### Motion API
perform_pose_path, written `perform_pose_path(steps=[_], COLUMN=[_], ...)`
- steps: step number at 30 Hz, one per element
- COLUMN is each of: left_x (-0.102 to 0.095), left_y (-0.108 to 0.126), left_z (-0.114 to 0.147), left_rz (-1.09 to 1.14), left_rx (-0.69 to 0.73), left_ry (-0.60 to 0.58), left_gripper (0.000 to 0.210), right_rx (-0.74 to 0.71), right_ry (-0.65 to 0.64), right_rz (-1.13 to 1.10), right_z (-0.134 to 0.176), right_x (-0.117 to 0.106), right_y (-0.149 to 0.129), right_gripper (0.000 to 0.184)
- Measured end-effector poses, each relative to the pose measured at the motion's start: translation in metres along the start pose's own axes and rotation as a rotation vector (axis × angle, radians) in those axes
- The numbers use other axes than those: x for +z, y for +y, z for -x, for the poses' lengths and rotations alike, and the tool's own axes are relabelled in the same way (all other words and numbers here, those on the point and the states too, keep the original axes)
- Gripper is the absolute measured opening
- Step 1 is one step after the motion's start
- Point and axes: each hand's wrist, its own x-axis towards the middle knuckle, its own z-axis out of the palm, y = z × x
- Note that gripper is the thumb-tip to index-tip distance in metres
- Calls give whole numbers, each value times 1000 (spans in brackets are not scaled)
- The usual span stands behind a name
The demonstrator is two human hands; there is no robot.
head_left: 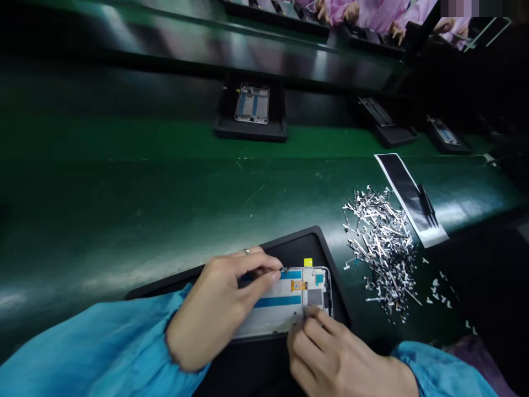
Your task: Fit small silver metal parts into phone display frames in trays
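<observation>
A phone frame (273, 317) with blue strips, an orange flex cable (298, 285) and a yellow tab (308, 262) lies in a black tray (306, 242) in front of me. My left hand (223, 292), with a ring on one finger, reaches over its left part. Thumb and forefinger pinch at the far edge, where a tiny dark piece (284, 269) shows at the fingertips; I cannot make out its kind. My right hand (330, 353) is at the near edge with its fingers curled together. Whatever those fingers hold, if anything, is hidden.
To the right lies a pile of small silvery and black parts (384, 248), beside a black sheet with white borders (409, 193) bearing dark tweezers (427, 207). Further back, trays (252, 133) with phone frames stand on a green line (165, 138). People in pink sleeves work beyond.
</observation>
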Motion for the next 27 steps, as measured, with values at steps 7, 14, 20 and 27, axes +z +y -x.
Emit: perform_pose_path(steps=[7, 14, 20, 27], left_x=[21, 38, 39, 41], left_y=[7, 0, -4, -4], left_z=[-18, -23, -19, -19], left_rz=[-356, -514, -470, -449], left_rx=[233, 330, 388, 413], left_ry=[-130, -85, 38, 82], left_gripper=[24, 26, 29, 28], right_rx=[-22, 192, 330, 282], right_ry=[-50, 192, 141, 85], right_rz=[-54, 19, 122, 215], right_z=[0, 17, 25, 19], right_x=[-2, 13, 21, 19], right_y=[7, 2, 6, 12], right_gripper=[40, 38, 37, 38])
